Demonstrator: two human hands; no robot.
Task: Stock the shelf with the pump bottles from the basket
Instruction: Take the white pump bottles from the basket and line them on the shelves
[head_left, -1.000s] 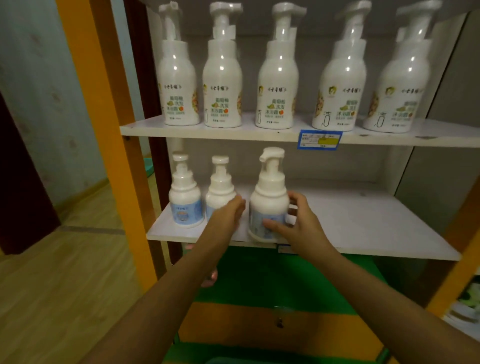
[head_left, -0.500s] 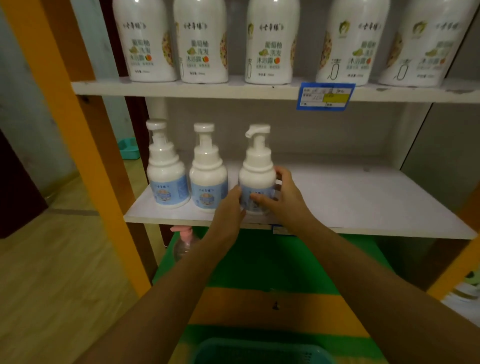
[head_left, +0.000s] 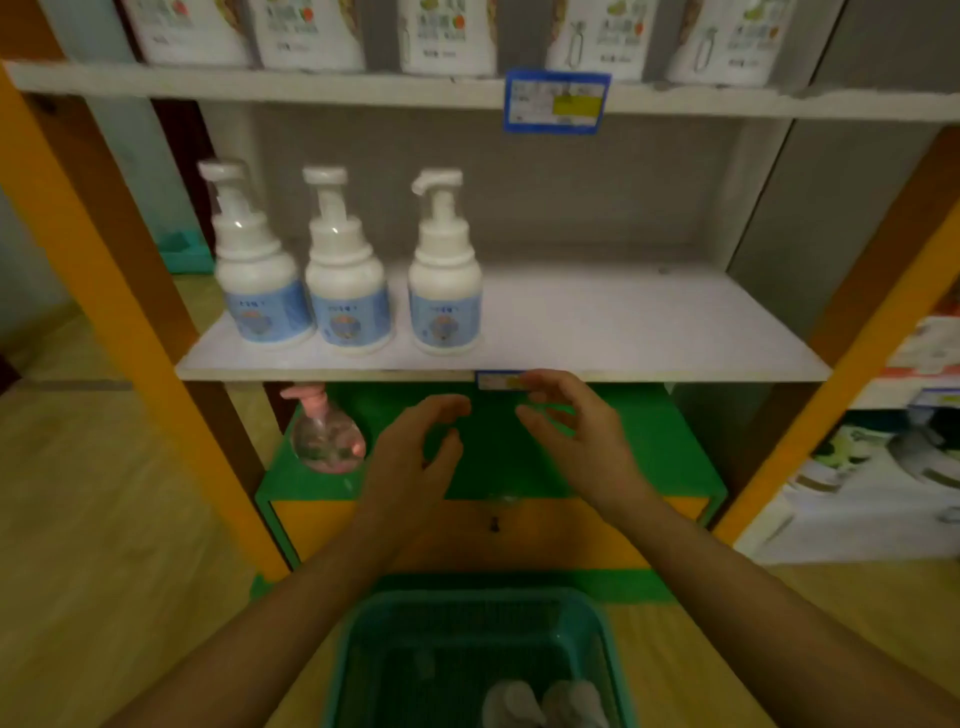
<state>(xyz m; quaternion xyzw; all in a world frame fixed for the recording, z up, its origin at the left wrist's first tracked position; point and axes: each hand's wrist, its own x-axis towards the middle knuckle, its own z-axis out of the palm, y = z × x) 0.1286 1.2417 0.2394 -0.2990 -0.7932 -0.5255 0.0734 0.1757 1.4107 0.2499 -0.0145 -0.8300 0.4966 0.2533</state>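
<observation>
In the basket (head_left: 363, 649) below me lay two pale bottles (head_left: 545, 704), likely light, smooth, a bit slippery; I judged the round body the best hold, not the pump; my left hand (head_left: 410, 457) and right hand (head_left: 576, 441) hung empty, fingers spread apart; beyond, three bottles stood on the shelf (head_left: 649, 332), its right side bare, the upper board (head_left: 311, 88) low overhead.

A blue price tag (head_left: 556, 101) hangs on the front edge of the upper board (head_left: 260, 85), under a row of large white bottles (head_left: 306, 36). A clear round bottle (head_left: 326, 439) with a pink pump stands at the left edge of the green base (head_left: 649, 457). Boxes (head_left: 872, 483) sit at far right.
</observation>
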